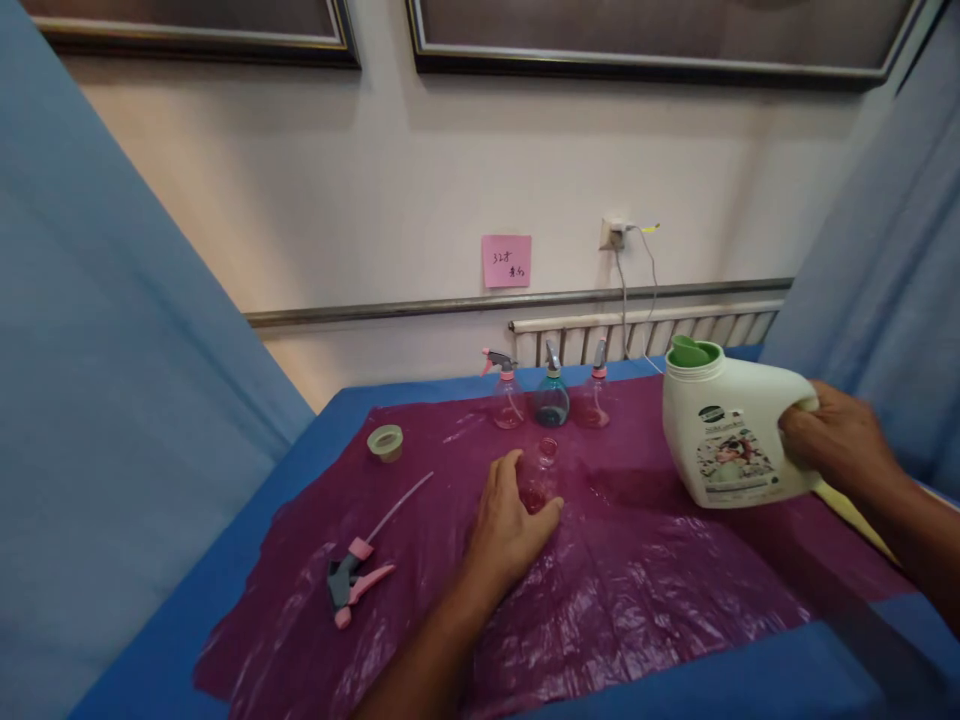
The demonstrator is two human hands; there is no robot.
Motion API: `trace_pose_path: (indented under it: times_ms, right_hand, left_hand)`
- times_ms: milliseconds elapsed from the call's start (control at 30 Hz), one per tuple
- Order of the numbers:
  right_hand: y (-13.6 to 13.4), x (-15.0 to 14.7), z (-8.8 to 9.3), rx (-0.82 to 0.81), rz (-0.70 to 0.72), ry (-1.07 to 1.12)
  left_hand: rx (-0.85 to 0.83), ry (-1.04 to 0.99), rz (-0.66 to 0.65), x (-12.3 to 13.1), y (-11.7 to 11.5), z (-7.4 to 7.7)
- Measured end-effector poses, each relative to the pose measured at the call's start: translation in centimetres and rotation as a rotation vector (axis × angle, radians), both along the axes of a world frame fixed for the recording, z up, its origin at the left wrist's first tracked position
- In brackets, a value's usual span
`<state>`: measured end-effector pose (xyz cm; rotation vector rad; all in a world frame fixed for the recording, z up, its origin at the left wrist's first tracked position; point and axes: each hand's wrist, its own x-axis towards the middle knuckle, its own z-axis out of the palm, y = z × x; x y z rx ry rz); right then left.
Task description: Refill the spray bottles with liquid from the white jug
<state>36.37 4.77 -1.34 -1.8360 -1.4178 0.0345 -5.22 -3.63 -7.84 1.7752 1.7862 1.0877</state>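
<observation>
My right hand [840, 430] is closed round the handle of a white jug [735, 430] with a label and a green spout in its uncapped mouth. The jug is held up over the right part of the purple sheet [630, 600]. Near the middle, my left hand [510, 515], fingers apart and curved, is beside a clear topless bottle [546, 470]; whether it touches the bottle is hard to tell. A pink and grey spray head [349, 580] with its thin tube lies to the left. Behind it sits a pale greenish cap [385, 442].
Three spray bottles stand in a row at the back: one clear [508, 405], one blue [552, 402], one clear with pink [598, 402]. Blue curtains hang on both sides. A socket [612, 235] with cables and a pink note [507, 261] are on the wall.
</observation>
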Motion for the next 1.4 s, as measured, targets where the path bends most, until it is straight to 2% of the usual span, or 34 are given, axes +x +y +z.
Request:
trace_pose_path:
  times_ms: [133, 267, 367, 500, 967, 1233, 1400]
  right_hand:
    - [1.2, -1.0, 2.8, -0.045, -0.001, -0.100]
    - [1.9, -2.0, 3.7, -0.108, 0.073, -0.351]
    - [2.0, -3.0, 3.7, -0.130, 0.107, -0.509]
    - [2.0, -4.0, 3.5, -0.153, 0.117, -0.598]
    - [2.0, -5.0, 3.8, -0.169, 0.143, -0.696]
    - [1.6, -4.9, 3.4, -0.204, 0.114, -0.653]
    - [1.4, -4.8, 3.5, -0.201, 0.107, -0.647]
  left_hand:
    - [0.047, 0.044, -0.011, -0.2, 0.1, -0.2]
    - [0.040, 0.058, -0.023, -0.2, -0.1, -0.5]
    - [0.014, 0.072, -0.025, 0.0, -0.5, -0.3]
    - [-0.019, 0.092, -0.024, 0.3, -0.9, 0.1]
    - [-0.039, 0.078, -0.033, 0.6, -0.9, -0.6]
    - [-0.060, -0.016, -0.030, -0.1, -0.5, -1.5]
    - [-0.053, 0.013, -0.040, -0.1, -0.5, -1.2]
